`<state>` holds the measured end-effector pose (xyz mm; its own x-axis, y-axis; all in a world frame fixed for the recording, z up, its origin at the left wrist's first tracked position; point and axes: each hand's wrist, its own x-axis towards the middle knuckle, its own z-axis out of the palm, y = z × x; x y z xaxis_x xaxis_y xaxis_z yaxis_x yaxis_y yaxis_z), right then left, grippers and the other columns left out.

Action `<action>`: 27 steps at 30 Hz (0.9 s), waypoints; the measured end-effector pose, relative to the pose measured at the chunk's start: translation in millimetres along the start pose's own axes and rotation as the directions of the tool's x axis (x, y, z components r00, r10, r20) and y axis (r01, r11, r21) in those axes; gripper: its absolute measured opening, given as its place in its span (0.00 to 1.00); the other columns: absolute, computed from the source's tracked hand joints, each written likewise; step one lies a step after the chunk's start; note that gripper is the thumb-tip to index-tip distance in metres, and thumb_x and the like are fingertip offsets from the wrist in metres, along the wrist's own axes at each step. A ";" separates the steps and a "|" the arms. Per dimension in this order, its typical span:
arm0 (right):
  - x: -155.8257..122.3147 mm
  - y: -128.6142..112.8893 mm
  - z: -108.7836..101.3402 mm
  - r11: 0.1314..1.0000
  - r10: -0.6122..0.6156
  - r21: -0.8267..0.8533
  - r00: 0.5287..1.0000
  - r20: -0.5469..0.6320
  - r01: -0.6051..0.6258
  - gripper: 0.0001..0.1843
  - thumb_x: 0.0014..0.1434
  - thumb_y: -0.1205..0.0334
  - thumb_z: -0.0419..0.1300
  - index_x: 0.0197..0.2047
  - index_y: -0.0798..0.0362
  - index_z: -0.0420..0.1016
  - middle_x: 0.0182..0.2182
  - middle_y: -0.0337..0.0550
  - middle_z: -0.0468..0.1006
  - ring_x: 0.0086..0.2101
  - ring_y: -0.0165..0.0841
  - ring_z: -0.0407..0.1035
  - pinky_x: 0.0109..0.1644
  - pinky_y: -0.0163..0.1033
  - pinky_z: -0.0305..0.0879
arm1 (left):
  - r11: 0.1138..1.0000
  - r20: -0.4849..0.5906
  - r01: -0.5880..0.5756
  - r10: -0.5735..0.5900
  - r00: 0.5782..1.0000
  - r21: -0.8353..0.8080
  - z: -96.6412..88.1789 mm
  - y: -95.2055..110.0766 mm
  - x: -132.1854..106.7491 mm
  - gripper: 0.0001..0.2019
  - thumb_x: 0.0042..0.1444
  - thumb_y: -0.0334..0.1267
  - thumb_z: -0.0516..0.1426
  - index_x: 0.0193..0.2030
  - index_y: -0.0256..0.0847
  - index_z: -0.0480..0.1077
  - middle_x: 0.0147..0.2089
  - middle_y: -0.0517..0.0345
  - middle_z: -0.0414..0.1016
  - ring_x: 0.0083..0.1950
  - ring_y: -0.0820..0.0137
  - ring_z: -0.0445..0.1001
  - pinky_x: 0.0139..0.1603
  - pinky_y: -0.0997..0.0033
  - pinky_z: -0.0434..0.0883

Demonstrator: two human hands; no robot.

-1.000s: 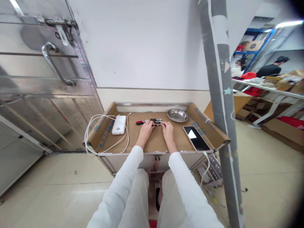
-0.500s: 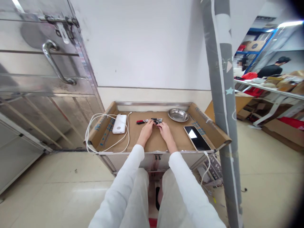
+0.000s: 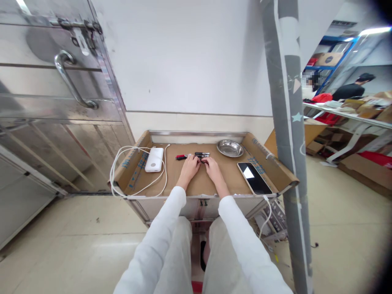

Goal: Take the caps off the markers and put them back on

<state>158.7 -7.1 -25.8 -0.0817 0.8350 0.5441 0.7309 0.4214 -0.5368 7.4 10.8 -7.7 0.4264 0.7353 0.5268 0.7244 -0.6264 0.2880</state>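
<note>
My left hand and my right hand meet over the middle of the cardboard-lined tabletop. Their fingers are closed around a small black pen, mostly covered by the fingertips. Just beyond them lie several black pens with clear and silvery parts, side by side. A red-and-black pen rests left of these, its right end close to my left fingers.
To the left are a white power bank and a looped white cable. A steel bowl sits at the back right, with a phone nearer the front. A wrapped grey pole rises beside the right edge.
Both hands have shifted very slightly toward me, and the fingers have changed their grip around the black pen. The other pens lie as before.
</note>
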 end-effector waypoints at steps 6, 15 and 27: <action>-0.5 -0.4 0.1 0.998 0.034 -0.046 0.998 -0.046 -0.036 0.15 0.58 0.71 0.47 0.42 0.53 0.71 0.42 0.47 0.71 0.42 0.35 0.66 0.50 0.41 0.63 | 0.998 -0.021 0.035 -0.034 0.999 0.055 2.0 -1.8 -0.4 0.02 0.59 0.32 0.52 0.39 0.38 0.64 0.41 0.52 0.67 0.47 0.64 0.66 0.52 0.61 0.64; -3.1 -3.6 -1.8 0.971 0.067 -0.221 0.991 -0.117 -0.092 0.12 0.58 0.69 0.50 0.36 0.54 0.74 0.36 0.47 0.68 0.39 0.37 0.63 0.48 0.43 0.61 | 0.998 0.035 0.054 -0.055 0.998 0.025 -0.2 -0.7 0.3 0.02 0.60 0.34 0.52 0.36 0.39 0.64 0.38 0.53 0.68 0.44 0.65 0.69 0.48 0.64 0.66; -3.2 -11.0 -5.3 0.944 0.126 -0.289 0.984 -0.129 -0.159 0.15 0.59 0.71 0.48 0.38 0.54 0.75 0.36 0.49 0.70 0.37 0.36 0.63 0.45 0.41 0.58 | 0.993 -0.045 0.098 -0.095 0.994 0.063 0.1 -0.6 -2.5 0.08 0.60 0.28 0.46 0.38 0.38 0.65 0.40 0.49 0.68 0.45 0.64 0.68 0.50 0.61 0.66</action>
<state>154.5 -16.2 -18.2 0.0991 0.8289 0.5506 0.8988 0.1629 -0.4070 6.0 9.3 -9.3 0.3310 0.7793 0.5321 0.7954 -0.5338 0.2870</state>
